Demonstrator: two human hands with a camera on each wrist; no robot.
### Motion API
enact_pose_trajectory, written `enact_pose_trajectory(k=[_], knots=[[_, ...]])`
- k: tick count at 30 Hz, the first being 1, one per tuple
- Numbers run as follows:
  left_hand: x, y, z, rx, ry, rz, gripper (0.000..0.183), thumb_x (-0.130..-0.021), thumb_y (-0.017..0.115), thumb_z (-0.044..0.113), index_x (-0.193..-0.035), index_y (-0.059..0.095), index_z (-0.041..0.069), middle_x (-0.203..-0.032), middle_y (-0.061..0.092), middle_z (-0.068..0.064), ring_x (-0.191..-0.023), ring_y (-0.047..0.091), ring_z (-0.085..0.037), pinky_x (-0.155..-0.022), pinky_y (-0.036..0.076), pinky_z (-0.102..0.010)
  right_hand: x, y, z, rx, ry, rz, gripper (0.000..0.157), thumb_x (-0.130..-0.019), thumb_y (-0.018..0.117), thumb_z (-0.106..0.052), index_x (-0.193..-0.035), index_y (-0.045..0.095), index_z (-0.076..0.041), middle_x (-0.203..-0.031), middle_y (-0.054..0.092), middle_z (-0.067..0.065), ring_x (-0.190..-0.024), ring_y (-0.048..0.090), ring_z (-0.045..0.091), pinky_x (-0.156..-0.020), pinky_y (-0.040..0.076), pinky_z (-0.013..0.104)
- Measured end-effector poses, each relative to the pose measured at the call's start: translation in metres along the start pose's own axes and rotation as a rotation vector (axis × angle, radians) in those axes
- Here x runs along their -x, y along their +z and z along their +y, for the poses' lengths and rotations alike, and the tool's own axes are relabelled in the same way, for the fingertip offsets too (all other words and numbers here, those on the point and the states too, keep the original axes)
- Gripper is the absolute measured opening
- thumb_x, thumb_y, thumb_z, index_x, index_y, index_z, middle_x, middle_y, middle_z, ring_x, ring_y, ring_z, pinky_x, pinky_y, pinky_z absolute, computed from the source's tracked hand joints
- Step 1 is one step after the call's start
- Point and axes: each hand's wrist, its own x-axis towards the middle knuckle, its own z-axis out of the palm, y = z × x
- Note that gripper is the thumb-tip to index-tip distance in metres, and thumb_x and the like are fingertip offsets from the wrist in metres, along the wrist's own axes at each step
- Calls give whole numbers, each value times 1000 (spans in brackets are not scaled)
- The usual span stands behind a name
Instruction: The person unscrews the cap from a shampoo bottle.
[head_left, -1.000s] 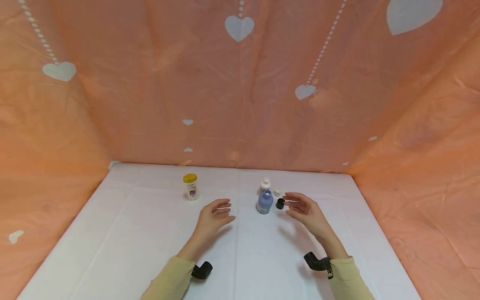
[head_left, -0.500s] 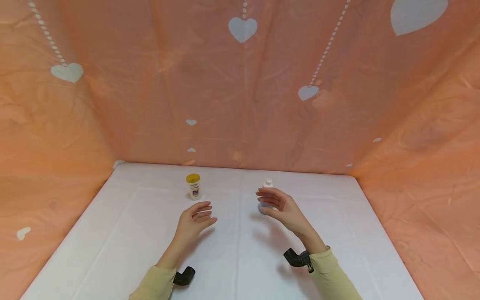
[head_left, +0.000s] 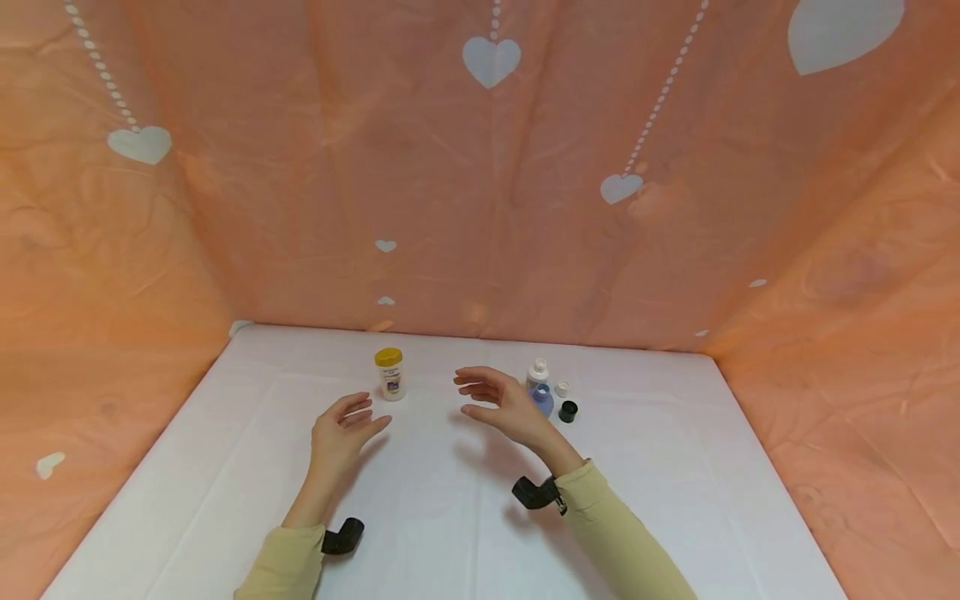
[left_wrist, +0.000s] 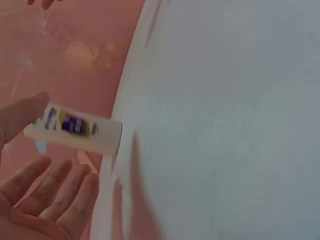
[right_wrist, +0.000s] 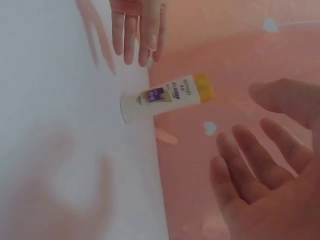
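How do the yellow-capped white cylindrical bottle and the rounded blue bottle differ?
The yellow-capped white cylindrical bottle has its cap on; the rounded blue bottle is uncapped. The yellow-capped bottle is straight-sided; the blue bottle narrows to a neck. Both stand upright on the white tabletop.

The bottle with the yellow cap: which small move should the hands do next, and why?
Probably the left hand should reach forward and grip the yellow-capped bottle by its white body: the bottle stands upright with its cap on, neither hand touches it, and the left hand looks nearer, open and holding nothing.
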Motion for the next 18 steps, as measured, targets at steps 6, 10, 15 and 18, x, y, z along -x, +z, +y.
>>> enact_pose_trajectory(k=[6,10,15,18], knots=[[-10,-9,-2,18,-5,40,58,-75,83,8,-124,56,-6,-122,57,-26,-110,57,-39,-79,50,-12,-19,8,10,-7,-9,-29,48,-85,64,11,-130,47,12,-126,51,33,-115,48,50,-100,37,59],[-18,-12,-4,-14,-12,42,60,-75,82,9,-127,54,-5,-123,57,-25,-111,57,-39,-79,49,-12,-30,12,16,21,-8,-44,49,-85,64,11,-130,46,13,-126,50,34,-115,50,47,-100,38,57],[-31,-12,-9,-9,-25,32,62,-77,81,9,-130,52,-5,-126,55,-25,-114,55,-38,-79,48,-11,-45,17,27,43,-5,-42,49,-85,65,10,-130,47,11,-126,50,33,-116,50,45,-101,38,55],[-39,-9,-12,16,-29,14,64,-76,81,7,-131,51,-5,-127,54,-25,-115,54,-37,-81,48,-13,-54,20,33,41,-9,-31,49,-84,65,10,-130,47,11,-127,50,33,-116,50,45,-102,36,57]])
